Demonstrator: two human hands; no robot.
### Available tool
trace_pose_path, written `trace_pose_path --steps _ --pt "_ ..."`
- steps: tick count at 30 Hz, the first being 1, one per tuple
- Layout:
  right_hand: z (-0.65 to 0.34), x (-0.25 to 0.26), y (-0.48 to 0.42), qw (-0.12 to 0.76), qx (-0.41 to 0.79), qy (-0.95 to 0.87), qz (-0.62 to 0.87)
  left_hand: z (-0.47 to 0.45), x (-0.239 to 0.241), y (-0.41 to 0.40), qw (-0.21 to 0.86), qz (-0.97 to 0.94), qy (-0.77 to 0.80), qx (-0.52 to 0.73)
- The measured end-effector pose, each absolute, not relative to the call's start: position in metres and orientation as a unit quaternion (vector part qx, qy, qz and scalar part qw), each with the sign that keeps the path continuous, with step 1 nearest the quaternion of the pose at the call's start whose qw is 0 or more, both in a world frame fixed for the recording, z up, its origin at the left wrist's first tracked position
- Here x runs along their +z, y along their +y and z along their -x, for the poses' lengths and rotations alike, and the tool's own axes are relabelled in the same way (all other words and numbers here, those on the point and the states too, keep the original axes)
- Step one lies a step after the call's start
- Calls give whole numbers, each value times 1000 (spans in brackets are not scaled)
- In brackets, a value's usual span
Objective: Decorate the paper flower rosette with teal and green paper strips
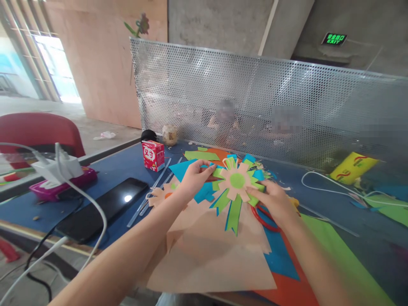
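A layered cut-out flower is up in front of me, above the sheets. It has a green round centre, peach petals, then green and blue petals, and green-and-blue strips with notched ends hanging down. My left hand pinches its left edge between thumb and fingers. At its right edge, the thumb and fingers of my right hand are closed on the petals. Red-handled scissors lie partly hidden beneath my right hand. A second peach cut-out flower with an orange centre rests behind my left forearm.
Peach sheets, blue, orange and green sheets cover the front of the table. To the left lie a phone, cables, clear sticks and a red box. A perforated metal screen borders the back; a yellow packet leans there.
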State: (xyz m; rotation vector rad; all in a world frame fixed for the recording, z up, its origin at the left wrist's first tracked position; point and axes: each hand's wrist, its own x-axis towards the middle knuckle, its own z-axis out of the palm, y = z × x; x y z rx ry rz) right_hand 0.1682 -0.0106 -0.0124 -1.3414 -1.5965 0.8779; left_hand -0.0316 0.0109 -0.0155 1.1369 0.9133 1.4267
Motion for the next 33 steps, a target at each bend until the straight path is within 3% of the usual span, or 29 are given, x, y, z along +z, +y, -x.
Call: trace_pose_path --steps 9,13,16,18,25,33 --pt "-172 -18 -5 427 434 -643 464 34 -20 17 487 -497 375 612" --pt "-179 -14 -2 488 276 -670 487 35 -15 15 475 -532 372 595" --pt "-180 0 -1 463 141 -746 457 36 -12 13 460 -579 360 569" --pt "-175 13 -1 433 112 -791 419 36 -11 12 447 -618 345 547" --pt "-153 38 4 235 251 -848 403 39 -9 8 407 -687 337 499" --pt "-159 12 11 336 336 -776 414 43 -3 3 355 -703 342 513"
